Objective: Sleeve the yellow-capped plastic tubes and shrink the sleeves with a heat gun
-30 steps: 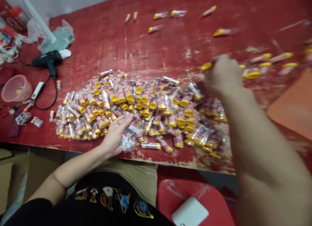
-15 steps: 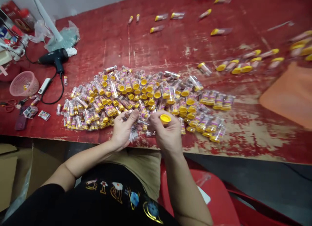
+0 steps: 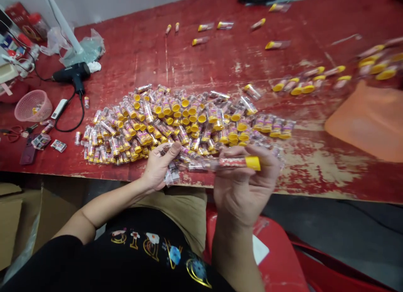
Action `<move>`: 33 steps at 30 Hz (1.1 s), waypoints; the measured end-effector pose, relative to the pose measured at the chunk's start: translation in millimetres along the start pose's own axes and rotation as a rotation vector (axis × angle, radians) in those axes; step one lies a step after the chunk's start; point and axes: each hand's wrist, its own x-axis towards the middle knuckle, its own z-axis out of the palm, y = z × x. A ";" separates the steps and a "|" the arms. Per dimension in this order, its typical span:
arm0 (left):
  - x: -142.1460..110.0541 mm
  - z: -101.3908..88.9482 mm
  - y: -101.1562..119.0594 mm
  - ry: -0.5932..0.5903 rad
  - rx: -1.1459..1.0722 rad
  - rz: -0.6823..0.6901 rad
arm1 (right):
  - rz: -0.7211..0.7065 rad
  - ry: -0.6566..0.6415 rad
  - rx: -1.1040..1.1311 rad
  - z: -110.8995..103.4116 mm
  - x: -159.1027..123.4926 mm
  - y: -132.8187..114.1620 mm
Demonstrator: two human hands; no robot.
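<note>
My right hand (image 3: 242, 185) is shut on a clear plastic tube (image 3: 231, 162) with a yellow cap, held sideways above the table's front edge. My left hand (image 3: 160, 166) rests at the near edge of a large heap of similar yellow-capped tubes (image 3: 163, 124). It grips a small bunch of clear plastic film pieces (image 3: 171, 176), and its thumb lies across something small and dark. More capped tubes (image 3: 302, 84) lie scattered to the right and far side of the heap, on a worn red-painted table (image 3: 220, 61).
At the table's left stand a black heat gun (image 3: 72, 72) with its cord, a pink plastic basket (image 3: 33, 106), and crumpled plastic bags (image 3: 88, 50). An orange sheet (image 3: 368, 122) lies at the right. A red stool (image 3: 277, 258) and cardboard (image 3: 12, 225) sit below the table edge.
My right hand has come back from the scattered tubes at the right to the heap, and its yellow-capped tube has turned from end-on to sideways. My left hand has barely moved.
</note>
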 end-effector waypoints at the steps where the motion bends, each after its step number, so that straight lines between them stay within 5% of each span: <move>1: -0.5 -0.4 -0.1 -0.010 0.010 -0.013 | -0.011 0.014 0.003 -1.0 -0.4 1.2; 11: 2.0 1.4 -0.2 0.012 0.011 -0.031 | -0.061 0.180 -0.076 -10.3 -11.1 -2.5; 19: 4.2 0.0 -1.9 -0.029 0.023 -0.072 | -0.070 0.132 -0.181 -15.1 -10.7 4.9; 27: -2.0 3.0 2.3 -0.094 0.039 -0.014 | -0.106 0.047 -0.393 -25.3 -32.8 6.8; 33: -7.0 2.1 3.3 -0.139 0.086 -0.013 | -0.145 -0.191 -0.450 -28.5 -37.1 -0.4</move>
